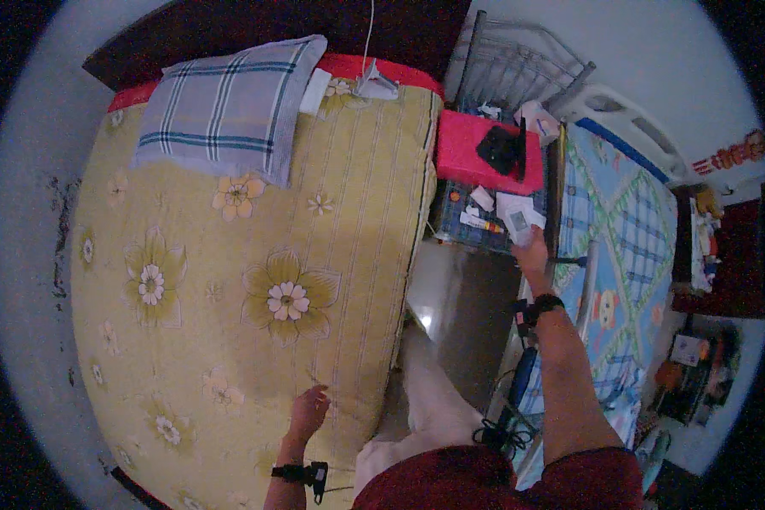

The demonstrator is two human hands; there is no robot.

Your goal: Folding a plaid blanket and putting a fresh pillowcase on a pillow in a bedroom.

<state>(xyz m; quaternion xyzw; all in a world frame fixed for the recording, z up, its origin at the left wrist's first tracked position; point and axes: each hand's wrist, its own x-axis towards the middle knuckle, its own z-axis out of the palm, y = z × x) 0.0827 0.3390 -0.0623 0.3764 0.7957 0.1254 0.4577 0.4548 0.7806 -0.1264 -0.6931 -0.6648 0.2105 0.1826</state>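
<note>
My right hand [533, 254] reaches out over a small dark checked table surface [449, 220], its fingers on a white packet [518, 221] with a grey square on its face. Close to that packet lie a white tube with a yellow and red end [481, 222], a small pale packet [482, 198] and an orange round item [455, 196]. Over the yellow flowered bedsheet [357, 287], my left hand [310, 410] hangs with loosely bent fingers and holds nothing.
Behind the packets is a bright pink box [459, 146] with a black item [500, 150] on it. A plaid pillow [223, 115] and a corded white device [377, 83] lie on the bed. A railed bed with blue bedding [625, 210] stands right.
</note>
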